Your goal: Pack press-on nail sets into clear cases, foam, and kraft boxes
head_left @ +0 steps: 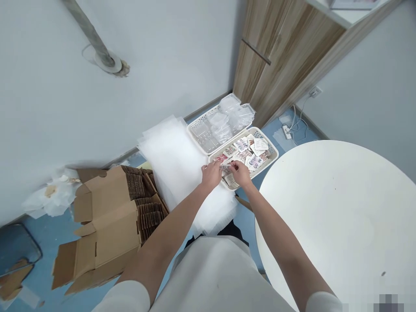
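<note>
My left hand (212, 175) and my right hand (240, 172) are close together over the near left end of a white plastic basket (275, 154). Fingers of both hands are closed on a small flat pale card (225, 166) between them; its print is too small to read. Inside the basket lies a loose pile of printed cards (255, 162), some with pictures and some with text. Behind it a second white basket (199, 143) holds clear plastic packets (221, 125). My fingers hide part of the near basket's contents.
White translucent sheets (175, 160) are stacked left of the baskets. Further left are flattened cardboard boxes (113, 221). A round white table (338, 216) stands at right, near my right forearm. Behind are a wooden cabinet (286, 47) and a power strip (286, 131) with cables on the blue floor.
</note>
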The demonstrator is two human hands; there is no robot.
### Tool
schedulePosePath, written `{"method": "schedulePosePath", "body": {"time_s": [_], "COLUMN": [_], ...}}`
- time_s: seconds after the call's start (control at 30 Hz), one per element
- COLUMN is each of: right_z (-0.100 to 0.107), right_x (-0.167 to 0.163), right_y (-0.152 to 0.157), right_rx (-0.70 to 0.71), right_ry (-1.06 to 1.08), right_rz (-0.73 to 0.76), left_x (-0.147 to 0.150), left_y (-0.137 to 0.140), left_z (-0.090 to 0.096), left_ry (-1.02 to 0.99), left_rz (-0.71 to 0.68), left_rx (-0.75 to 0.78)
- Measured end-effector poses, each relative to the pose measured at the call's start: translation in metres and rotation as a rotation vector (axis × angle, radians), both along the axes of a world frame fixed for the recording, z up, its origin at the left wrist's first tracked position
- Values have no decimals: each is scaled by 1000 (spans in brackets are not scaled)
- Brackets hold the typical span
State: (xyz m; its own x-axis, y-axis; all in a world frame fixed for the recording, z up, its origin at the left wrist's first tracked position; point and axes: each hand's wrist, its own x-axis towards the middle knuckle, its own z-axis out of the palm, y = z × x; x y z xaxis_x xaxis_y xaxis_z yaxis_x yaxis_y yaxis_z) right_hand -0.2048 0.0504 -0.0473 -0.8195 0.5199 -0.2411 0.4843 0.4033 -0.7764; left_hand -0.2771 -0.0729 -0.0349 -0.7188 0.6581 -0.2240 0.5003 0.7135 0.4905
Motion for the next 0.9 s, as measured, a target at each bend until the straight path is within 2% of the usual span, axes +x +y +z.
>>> {"method": "schedulePosePath", "body": {"time_s": [0.13,0.33,0.43,0.57,0.7,0.9], "right_z": [0,27,47,72,89,93], "right_x": [8,28,45,74,112,196], "right_y": [6,-1,-14,-36,-55,-78], "right_rx": [-247,-638,-753,-743,-681,-529], "right_ry": [89,287,382,467,513,480], "right_rz": [-143,-327,-432,-532,-637,-766], "left_x": [-9,-4,13,45,82,142], "left_y": [8,2,-10,-26,-31,-25], "left_z": [0,16,31,52,63,66], "left_ry": [-82,-402,-638,-788,-939,-1065], "left_rz": [24,100,132,192,213,111], "left_rx": [54,528,680,730,705,612]}}
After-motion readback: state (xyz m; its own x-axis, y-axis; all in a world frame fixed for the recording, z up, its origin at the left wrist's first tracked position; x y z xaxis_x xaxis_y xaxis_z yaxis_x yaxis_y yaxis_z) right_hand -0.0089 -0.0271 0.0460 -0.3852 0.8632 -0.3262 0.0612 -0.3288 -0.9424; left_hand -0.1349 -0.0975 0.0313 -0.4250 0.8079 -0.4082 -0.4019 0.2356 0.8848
